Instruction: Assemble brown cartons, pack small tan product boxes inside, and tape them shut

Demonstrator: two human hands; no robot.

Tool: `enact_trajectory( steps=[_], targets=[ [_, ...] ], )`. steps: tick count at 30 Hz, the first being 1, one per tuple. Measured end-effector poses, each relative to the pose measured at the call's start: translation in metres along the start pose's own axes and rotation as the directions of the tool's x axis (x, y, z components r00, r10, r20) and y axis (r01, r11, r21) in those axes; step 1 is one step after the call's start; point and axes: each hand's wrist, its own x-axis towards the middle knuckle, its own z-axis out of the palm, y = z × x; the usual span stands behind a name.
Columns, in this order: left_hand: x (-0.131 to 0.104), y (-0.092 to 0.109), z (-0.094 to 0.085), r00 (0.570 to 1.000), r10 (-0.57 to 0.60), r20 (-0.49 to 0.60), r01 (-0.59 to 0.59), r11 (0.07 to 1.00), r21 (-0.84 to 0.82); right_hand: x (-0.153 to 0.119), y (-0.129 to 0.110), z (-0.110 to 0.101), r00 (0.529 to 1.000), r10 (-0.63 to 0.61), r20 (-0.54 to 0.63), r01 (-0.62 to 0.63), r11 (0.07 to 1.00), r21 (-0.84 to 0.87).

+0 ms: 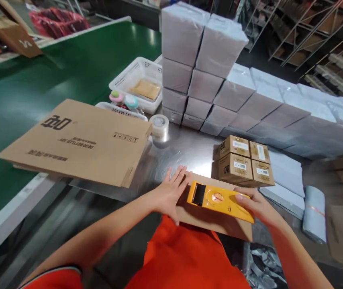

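A yellow tape dispenser (209, 196) with a black part at its left end lies over a brown cardboard box (216, 225) close to my body. My right hand (251, 202) grips the dispenser's right end, thumb on top. At the box's left end my left hand (171, 194) rests with its fingers spread, just left of the dispenser. The underside of the dispenser is hidden, so I cannot tell whether tape touches the box. Several small brown boxes (236, 166) with white labels stand beyond the box, near my right hand.
Flat cartons (96, 150) lie at the left, overhanging the table edge. Behind are a clear tape roll (159, 125) and a white basket (119, 82). White packages (177, 52) are stacked high along the back. A green conveyor (78, 60) runs left; a grey roll (314, 218) lies right.
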Motion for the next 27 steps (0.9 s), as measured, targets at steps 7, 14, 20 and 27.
enact_trajectory(
  steps=[7, 14, 20, 27],
  targets=[
    [0.004, 0.018, -0.008, 0.981, -0.133, 0.143, 0.095, 0.965, 0.244, -0.001, -0.003, -0.013, 0.988, -0.091, 0.123, 0.097, 0.994, -0.046],
    [0.004, 0.027, -0.011, 0.967, -0.200, 0.157, 0.140, 0.934, 0.328, -0.064, 0.078, -0.098, 0.993, 0.080, 0.092, -0.075, 0.996, -0.049],
    [0.008, 0.036, -0.012, 0.941, -0.277, 0.194, 0.182, 0.899, 0.399, -0.084, 0.171, -0.128, 0.994, 0.098, 0.052, -0.101, 0.992, 0.073],
    [0.011, 0.043, -0.020, 0.901, -0.398, 0.174, 0.256, 0.810, 0.528, -0.059, 0.203, -0.104, 0.996, -0.084, 0.017, 0.081, 0.985, 0.154]
  ],
)
